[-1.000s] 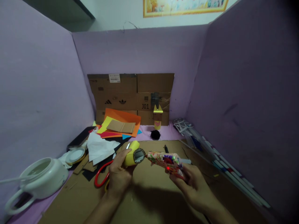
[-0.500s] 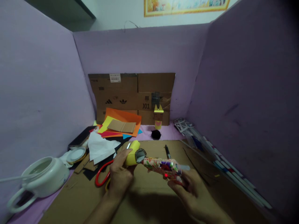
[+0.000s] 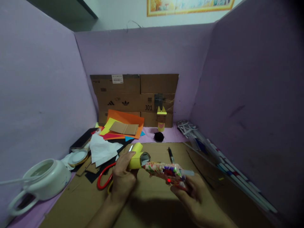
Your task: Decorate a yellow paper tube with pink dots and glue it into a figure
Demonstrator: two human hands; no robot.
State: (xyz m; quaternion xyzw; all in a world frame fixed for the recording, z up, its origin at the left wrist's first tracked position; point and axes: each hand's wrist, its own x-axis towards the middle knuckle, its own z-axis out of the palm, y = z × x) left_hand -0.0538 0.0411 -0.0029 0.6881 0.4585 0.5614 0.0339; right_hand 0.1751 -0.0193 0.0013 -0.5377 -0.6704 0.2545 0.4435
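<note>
A yellow-covered cardboard tube [image 3: 135,162] is held in my left hand [image 3: 124,177], its open end turned to the right. My right hand [image 3: 196,193] is wrapped round the handle of a flower-patterned glue gun [image 3: 163,171] with a small red light lit and a clear glue stick [image 3: 187,172] at its back. The gun's nozzle is at the rim of the tube's open end; whether it touches is hard to tell. Partly hidden behind my left hand lie scissors with red handles [image 3: 102,180]. A black pen [image 3: 170,155] rests beyond the gun.
Cardboard [image 3: 152,202] covers the work surface. On the left are a white pot [image 3: 46,180], a lid [image 3: 78,156], white paper [image 3: 103,148] and coloured sheets [image 3: 125,115]. Behind stand a cat-eared figure [image 3: 161,118] and a black ball [image 3: 159,136]. Striped sticks [image 3: 239,177] line the right.
The tube in my left hand has turned slightly, showing a little more of its open end. The glue gun's nozzle sits slightly lower at the rim. Both hands keep their hold.
</note>
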